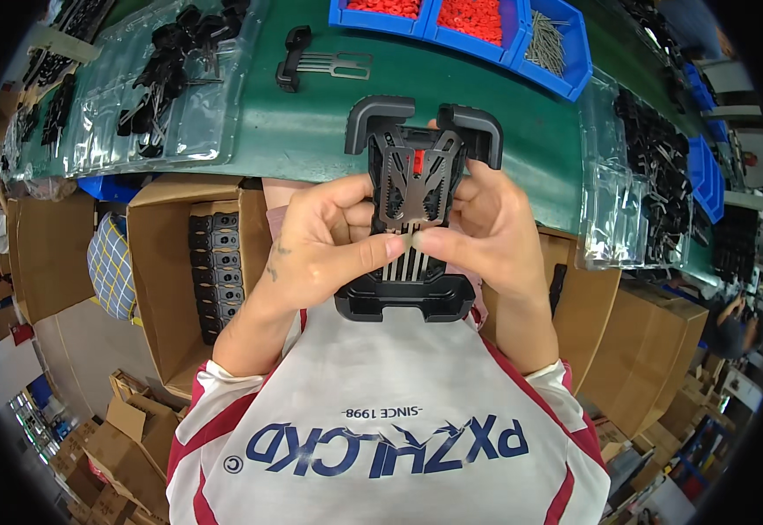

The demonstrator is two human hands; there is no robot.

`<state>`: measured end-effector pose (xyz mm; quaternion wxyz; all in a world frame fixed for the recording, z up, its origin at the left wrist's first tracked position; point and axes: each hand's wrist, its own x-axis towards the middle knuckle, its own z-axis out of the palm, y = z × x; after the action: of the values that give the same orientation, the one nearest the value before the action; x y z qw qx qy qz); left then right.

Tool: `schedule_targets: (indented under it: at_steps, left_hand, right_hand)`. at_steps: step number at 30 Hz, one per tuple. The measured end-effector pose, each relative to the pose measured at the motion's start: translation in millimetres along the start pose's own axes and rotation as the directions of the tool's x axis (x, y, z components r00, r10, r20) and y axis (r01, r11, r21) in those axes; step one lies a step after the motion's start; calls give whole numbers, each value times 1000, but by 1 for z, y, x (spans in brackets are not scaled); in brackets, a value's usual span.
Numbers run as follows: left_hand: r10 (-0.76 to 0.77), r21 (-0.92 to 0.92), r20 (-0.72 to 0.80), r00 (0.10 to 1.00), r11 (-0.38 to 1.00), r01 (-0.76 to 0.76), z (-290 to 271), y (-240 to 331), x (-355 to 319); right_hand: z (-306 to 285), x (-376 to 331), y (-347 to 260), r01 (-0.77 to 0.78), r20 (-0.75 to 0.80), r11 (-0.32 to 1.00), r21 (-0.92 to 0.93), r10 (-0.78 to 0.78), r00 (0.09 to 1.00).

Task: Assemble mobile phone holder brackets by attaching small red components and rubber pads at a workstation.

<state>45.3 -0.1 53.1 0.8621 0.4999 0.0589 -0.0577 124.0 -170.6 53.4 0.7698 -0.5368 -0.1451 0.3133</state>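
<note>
A black phone holder [412, 184] is held upright in front of my chest, over the table's near edge. It has two hooked arms at its far end, a wide cradle lip at the near end, a grey metal plate over its middle and a small red piece in the plate's slot. My left hand [324, 232] grips its left side and my right hand [497, 229] its right side. Both thumbs press on the metal strips below the plate, tips almost touching. The other fingers curl behind the holder, partly hidden.
On the green table [311, 131] lies a black jaw with a forked metal plate [329, 65]. Blue bins [508, 59] hold red pieces and metal pins. Clear trays [215, 131] of black parts flank both sides. An open carton [155, 289] of black parts stands at left.
</note>
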Motion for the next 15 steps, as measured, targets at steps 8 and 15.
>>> schedule_targets:
  at_steps: [8, 15]
  left_hand:
    - [60, -90, 102, 993, 995, -51, -3, -14, 5]
    - [305, -144, 24, 952, 944, -298, 4, -22, 14]
  right_hand:
    - [1, 0, -5, -4, -103, 1000, -17, 2, 995]
    - [2, 7, -2, 37, -108, 998, -49, -42, 993]
